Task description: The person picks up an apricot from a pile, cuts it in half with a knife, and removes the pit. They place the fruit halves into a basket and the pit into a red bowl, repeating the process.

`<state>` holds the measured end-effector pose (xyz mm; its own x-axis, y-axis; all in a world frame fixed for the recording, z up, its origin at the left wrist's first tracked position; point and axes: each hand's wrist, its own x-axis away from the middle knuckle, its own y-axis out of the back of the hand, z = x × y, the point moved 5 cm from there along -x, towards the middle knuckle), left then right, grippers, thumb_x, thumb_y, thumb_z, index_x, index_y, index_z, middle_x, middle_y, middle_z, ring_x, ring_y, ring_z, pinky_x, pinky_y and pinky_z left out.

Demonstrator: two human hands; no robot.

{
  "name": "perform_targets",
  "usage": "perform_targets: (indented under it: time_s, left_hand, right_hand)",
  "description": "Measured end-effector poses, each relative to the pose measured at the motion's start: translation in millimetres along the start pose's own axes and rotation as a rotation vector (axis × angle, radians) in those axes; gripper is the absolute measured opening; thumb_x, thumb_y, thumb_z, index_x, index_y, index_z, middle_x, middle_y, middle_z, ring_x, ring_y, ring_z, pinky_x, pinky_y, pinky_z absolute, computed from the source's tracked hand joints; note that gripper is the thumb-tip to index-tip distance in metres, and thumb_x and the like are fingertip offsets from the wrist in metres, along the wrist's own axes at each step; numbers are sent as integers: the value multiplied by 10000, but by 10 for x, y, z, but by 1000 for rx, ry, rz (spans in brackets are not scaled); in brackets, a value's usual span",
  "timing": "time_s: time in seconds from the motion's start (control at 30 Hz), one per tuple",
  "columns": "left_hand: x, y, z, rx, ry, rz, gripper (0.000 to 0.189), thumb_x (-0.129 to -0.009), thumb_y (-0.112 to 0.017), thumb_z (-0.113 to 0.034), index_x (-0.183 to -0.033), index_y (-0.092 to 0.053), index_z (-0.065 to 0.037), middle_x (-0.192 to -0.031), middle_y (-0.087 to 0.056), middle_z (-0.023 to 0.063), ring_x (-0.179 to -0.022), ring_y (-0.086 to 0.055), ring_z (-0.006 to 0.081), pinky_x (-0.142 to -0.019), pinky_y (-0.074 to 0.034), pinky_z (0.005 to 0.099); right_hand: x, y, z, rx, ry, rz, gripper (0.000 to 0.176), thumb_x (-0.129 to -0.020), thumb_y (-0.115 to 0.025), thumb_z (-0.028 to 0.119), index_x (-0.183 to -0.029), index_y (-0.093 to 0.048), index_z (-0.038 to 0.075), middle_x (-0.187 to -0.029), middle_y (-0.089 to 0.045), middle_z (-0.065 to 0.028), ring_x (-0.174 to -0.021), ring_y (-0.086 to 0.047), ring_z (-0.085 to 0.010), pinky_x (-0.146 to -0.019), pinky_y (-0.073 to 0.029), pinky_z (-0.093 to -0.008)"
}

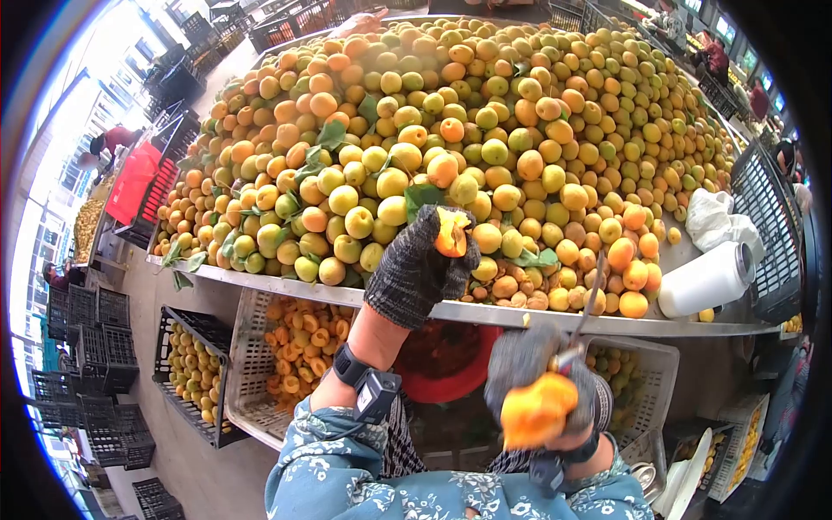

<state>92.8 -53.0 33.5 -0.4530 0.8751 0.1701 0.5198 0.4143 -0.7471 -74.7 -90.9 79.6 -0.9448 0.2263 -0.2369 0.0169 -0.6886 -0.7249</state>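
Observation:
My left hand point(420, 269), in a dark knit glove, is closed on a cut apricot piece point(452, 232) with its orange flesh showing, over the front edge of the heaped table. Lower right, my right hand point(546, 381) is gloved too and somewhat blurred. It holds a knife point(594, 290) with the thin blade pointing up, along with another piece of orange apricot flesh point(539, 411). Whole yellow-green and orange apricots point(416, 135) are piled on the metal table point(485, 317) in front of me, with green leaves among them.
Below the table edge are a white crate point(247, 347) of cut apricots, a black crate point(227, 431) of whole ones, a red basin point(468, 386) and another pale crate point(663, 381). A white jar point(708, 279) lies at the table's right. A person's hand point(360, 23) shows at the far edge.

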Motion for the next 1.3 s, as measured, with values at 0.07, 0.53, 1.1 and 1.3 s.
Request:
perform_targets:
  time_s: [0.07, 0.53, 1.1, 1.3]
  left_hand:
    - [-7, -53, 2, -52, -13, 94, 542, -929, -497, -527, -1140, -555, -32, -836, -604, 93, -617, -575, 149, -469, -423, 196]
    - [-75, 47, 63, -25, -9, -17, 425, -927, -543, -450, -1079, -585, -56, -768, -626, 81, -523, -543, 146, -457, -430, 251]
    - [-71, 80, 64, -74, 21, 49, 375, -967, -484, -411, -1105, -564, -72, -880, -587, 53, -766, -568, 128, -563, -458, 205]
    - [-86, 68, 83, -92, 25, 103, 368, -939, -539, -418, -1088, -569, -83, -836, -584, 47, -685, -558, 116, -527, -442, 196]
  right_hand:
    - [55, -221, -20, -14, -94, 246, 522, -593, -858, 414, -854, -678, -2, -897, -644, -126, -888, -593, -268, -778, -465, -377]
    - [-23, -608, 103, -184, -114, 297, 492, -608, -880, 376, -838, -689, -15, -768, -667, -130, -704, -631, -251, -636, -492, -326]
    - [138, -379, 83, -286, -87, 55, 426, -639, -850, 351, -801, -676, -3, -741, -660, -127, -675, -623, -254, -618, -485, -341]
    - [186, -334, 116, -301, -84, -21, 404, -650, -840, 342, -788, -672, 1, -732, -658, -125, -664, -620, -255, -612, -483, -346]
